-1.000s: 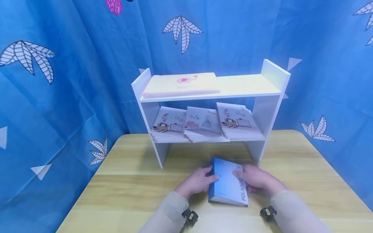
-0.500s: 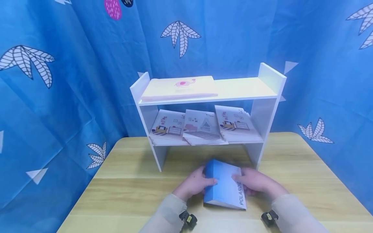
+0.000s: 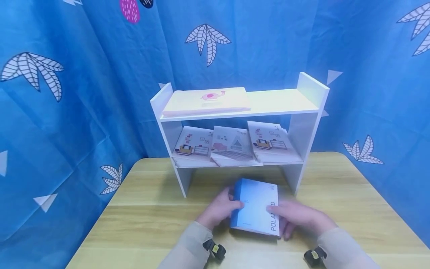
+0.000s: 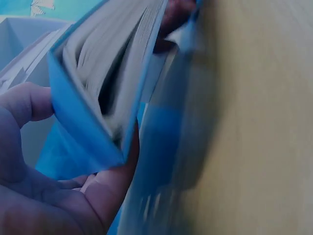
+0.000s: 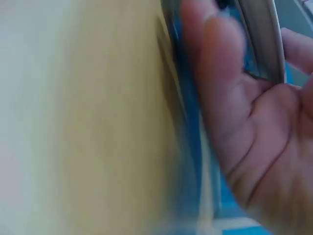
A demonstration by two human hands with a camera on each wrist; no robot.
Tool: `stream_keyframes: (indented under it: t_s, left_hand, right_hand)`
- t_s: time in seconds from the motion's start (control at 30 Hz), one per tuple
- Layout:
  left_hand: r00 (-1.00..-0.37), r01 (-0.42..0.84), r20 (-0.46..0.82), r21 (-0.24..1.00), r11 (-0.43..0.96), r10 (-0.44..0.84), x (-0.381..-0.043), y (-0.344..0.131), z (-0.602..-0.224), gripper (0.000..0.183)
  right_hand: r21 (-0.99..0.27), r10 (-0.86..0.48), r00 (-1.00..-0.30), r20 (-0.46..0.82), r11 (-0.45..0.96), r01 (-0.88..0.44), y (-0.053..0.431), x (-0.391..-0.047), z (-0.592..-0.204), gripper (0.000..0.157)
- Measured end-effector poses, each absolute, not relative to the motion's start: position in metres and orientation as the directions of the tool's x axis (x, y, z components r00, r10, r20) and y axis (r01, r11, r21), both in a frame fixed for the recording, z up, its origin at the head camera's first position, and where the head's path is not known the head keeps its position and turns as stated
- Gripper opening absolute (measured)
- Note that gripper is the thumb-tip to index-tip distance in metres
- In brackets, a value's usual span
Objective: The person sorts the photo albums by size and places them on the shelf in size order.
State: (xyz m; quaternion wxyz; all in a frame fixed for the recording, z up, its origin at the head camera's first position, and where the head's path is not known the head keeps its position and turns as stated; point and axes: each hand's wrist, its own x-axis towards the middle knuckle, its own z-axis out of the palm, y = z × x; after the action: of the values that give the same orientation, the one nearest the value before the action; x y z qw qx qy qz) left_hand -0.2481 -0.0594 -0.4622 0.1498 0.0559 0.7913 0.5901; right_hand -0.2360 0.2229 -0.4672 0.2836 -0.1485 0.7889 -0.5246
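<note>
A blue photo album point(image 3: 253, 209) with POLAROID lettering along its right side is held between both hands, in front of a white shelf. My left hand point(image 3: 218, 209) grips its spine side, thumb on the cover and fingers beneath. In the left wrist view the album's blue spine point(image 4: 78, 117) lies between thumb and fingers, the page edges showing slightly parted. My right hand point(image 3: 299, 215) holds the opposite edge, thumb on top and fingers curled below. The right wrist view shows the page block point(image 5: 264, 39) between that hand's thumb and fingers. A shadow lies under the album's near edge.
The white two-tier shelf point(image 3: 310, 130) stands at the back of the wooden table point(image 3: 151, 224). White illustrated booklets point(image 3: 231, 144) lie in several piles on its lower tier. A pale book with a pink elephant point(image 3: 211, 100) lies on top. A blue patterned curtain point(image 3: 262, 41) hangs behind.
The album has first tipped, its spine side turning up, then levelled and shifted slightly left and toward the shelf. More of the right hand's fingers now show below its right edge.
</note>
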Motion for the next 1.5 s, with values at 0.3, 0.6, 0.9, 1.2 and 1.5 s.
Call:
stream_keyframes:
  t_s: [0.3, 0.6, 0.9, 1.2, 1.5]
  left_hand:
    - [-0.96, -0.063, -0.15, 0.939, 0.339, 0.237, -0.247, -0.065, -0.448, 0.084]
    - [-0.91, 0.079, -0.153, 0.848, 0.524, 0.385, -0.216, -0.078, -0.406, 0.097]
    - [-0.849, 0.18, -0.168, 0.8, 0.573, 0.501, -0.178, -0.083, -0.352, 0.103]
    - [-0.871, 0.393, 0.043, 0.659, 0.642, 0.489, -0.179, -0.073, -0.287, 0.101]
    - [-0.881, 0.454, 0.158, 0.547, 0.703, 0.446, -0.203, -0.046, -0.206, 0.103]
  right_hand:
    - [-0.965, -0.523, -0.829, -0.197, 0.254, 0.069, 0.216, -0.225, -0.447, 0.05]
    - [-0.945, -0.427, -0.896, -0.117, 0.324, -0.031, 0.209, -0.203, -0.419, 0.045]
    - [-0.94, -0.55, -0.831, -0.088, 0.322, -0.113, 0.223, -0.175, -0.373, 0.042]
    - [-0.89, -0.551, -0.831, 0.08, 0.336, -0.308, 0.233, -0.178, -0.307, 0.041]
    - [-0.724, -0.409, -0.893, 0.186, 0.557, -0.406, 0.248, -0.199, -0.224, 0.042]
